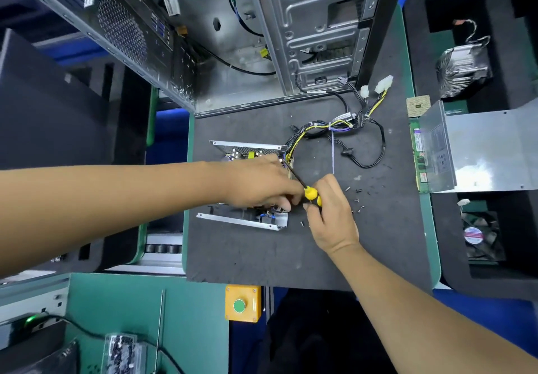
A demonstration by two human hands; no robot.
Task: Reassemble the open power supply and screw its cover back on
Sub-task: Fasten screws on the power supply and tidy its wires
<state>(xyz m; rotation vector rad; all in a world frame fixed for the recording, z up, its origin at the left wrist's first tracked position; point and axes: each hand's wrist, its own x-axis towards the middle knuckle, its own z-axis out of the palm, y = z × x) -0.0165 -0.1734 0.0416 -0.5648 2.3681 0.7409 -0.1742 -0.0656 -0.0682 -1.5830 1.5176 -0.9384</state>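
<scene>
While the right hand (329, 213) pinches the yellow screwdriver (311, 194) with its shaft angled up-left into the open power supply (247, 187) at frame centre, the tip could slip off the screw and gouge the board. The left hand (262, 181) rests on top of the supply, fingers curled at its right edge; whether they hold anything, I cannot tell. The cover (480, 149) lies well apart, at right.
</scene>
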